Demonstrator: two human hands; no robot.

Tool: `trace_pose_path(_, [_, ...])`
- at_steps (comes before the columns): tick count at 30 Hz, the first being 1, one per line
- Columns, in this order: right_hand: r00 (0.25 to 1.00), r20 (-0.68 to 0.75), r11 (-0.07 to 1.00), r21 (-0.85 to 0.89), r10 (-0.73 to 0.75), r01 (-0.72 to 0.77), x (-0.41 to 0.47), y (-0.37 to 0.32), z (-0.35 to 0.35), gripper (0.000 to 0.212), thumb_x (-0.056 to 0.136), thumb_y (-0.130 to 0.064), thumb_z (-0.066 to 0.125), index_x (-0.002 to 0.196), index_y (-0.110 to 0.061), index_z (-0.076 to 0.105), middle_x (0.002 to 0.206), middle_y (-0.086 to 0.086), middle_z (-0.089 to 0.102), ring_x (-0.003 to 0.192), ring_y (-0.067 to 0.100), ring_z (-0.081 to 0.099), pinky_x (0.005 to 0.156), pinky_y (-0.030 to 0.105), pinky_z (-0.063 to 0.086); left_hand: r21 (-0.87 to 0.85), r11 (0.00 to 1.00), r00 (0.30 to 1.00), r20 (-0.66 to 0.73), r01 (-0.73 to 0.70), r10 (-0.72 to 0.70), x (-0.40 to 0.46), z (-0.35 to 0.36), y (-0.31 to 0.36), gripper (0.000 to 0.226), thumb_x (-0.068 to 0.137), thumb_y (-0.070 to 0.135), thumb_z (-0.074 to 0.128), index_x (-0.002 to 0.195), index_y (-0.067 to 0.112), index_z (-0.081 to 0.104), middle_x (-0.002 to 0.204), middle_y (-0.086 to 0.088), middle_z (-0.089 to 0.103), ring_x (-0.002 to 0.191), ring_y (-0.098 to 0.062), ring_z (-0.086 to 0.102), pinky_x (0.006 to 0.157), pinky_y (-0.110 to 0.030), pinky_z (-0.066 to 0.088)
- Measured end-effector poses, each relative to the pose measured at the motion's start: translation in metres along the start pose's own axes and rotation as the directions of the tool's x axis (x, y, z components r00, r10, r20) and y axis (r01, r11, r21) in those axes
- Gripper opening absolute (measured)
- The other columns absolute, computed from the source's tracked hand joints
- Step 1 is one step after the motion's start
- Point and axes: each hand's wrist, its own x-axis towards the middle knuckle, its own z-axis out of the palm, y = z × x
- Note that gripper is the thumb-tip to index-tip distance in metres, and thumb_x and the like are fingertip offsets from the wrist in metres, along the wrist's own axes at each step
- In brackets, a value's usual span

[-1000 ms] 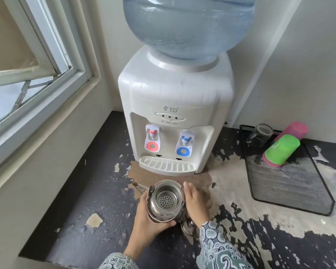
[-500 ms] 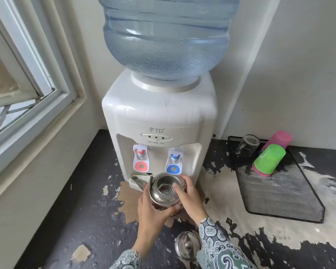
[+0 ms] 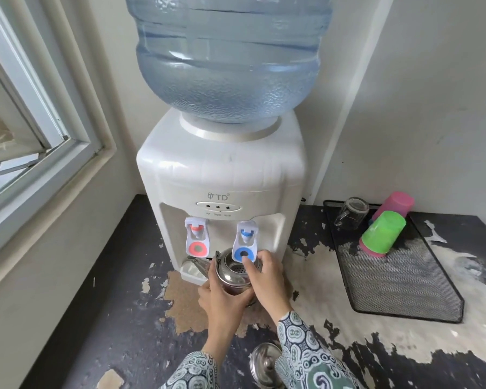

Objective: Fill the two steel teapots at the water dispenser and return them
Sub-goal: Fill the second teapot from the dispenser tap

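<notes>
Left hand point(image 3: 225, 301) clamps the open teapot point(image 3: 233, 272) under the blue tap point(image 3: 245, 245); right hand point(image 3: 265, 276), fingers curled, presses the tap's lever.

The big water bottle point(image 3: 227, 57) is cut off at the top edge, so its top cannot be seen. The left hand point(image 3: 222, 301) covers the lower side of the teapot point(image 3: 233, 272). The right hand point(image 3: 267, 276) hides the teapot's right side. The lid point(image 3: 264, 366) is partly under the right sleeve point(image 3: 309, 352). The tiny words under the three lights point(image 3: 218, 206) are too small to read. The window point(image 3: 26, 122) runs off the left edge.
</notes>
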Motion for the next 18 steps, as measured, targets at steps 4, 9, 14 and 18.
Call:
trace_pose_path(4, [1.000, -0.011, 0.997, -0.077, -0.008, 0.008, -0.014, -0.013, -0.005, 0.015, 0.093, -0.028, 0.046, 0.084, -0.016, 0.044, 0.112, 0.004, 0.055, 0.115, 0.024, 0.045, 0.103, 0.049, 0.031, 0.015, 1.000, 1.000, 0.005, 0.007, -0.007, 0.000, 0.000, 0.000, 0.106, 0.062, 0.032, 0.083, 0.145, 0.034, 0.018, 0.124, -0.019, 0.038, 0.122, -0.033, 0.031, 0.106, -0.043, 0.028])
trace_pose_path(9, [0.991, 0.086, 0.984, 0.152, -0.107, 0.093, -0.025, -0.026, -0.016, 0.040, 0.096, -0.037, 0.021, 0.113, -0.015, 0.050, 0.127, 0.011, 0.049, 0.120, 0.025, 0.041, 0.105, 0.047, 0.031, 0.042, 0.999, 1.000, -0.007, 0.009, -0.009, -0.001, 0.000, 0.000, 0.103, 0.060, 0.034, 0.082, 0.144, 0.034, 0.022, 0.122, -0.019, 0.041, 0.119, -0.030, 0.031, 0.104, -0.041, 0.028])
trace_pose_path(14, [0.985, -0.019, 0.979, 0.111, -0.170, 0.171, -0.024, 0.000, -0.015, 0.027, 0.099, -0.022, 0.028, 0.090, -0.015, 0.052, 0.094, -0.014, 0.050, 0.103, 0.011, 0.046, 0.098, 0.032, 0.032, 0.030, 0.999, 1.000, 0.010, -0.025, 0.025, 0.001, 0.000, 0.002, 0.109, 0.051, 0.045, 0.083, 0.143, 0.030, 0.026, 0.124, -0.015, 0.048, 0.121, -0.031, 0.037, 0.108, -0.043, 0.029])
trace_pose_path(18, [0.975, 0.013, 0.970, 0.103, -0.223, 0.221, -0.025, 0.026, 0.001, 0.019, 0.096, -0.014, 0.045, 0.108, -0.008, 0.058, 0.135, -0.008, 0.036, 0.129, 0.000, 0.030, 0.098, 0.000, 0.022, -0.004, 1.000, 1.000, 0.017, -0.002, 0.002, 0.002, -0.001, 0.000, 0.103, 0.057, 0.039, 0.083, 0.142, 0.036, 0.025, 0.123, -0.016, 0.047, 0.118, -0.027, 0.036, 0.105, -0.047, 0.036])
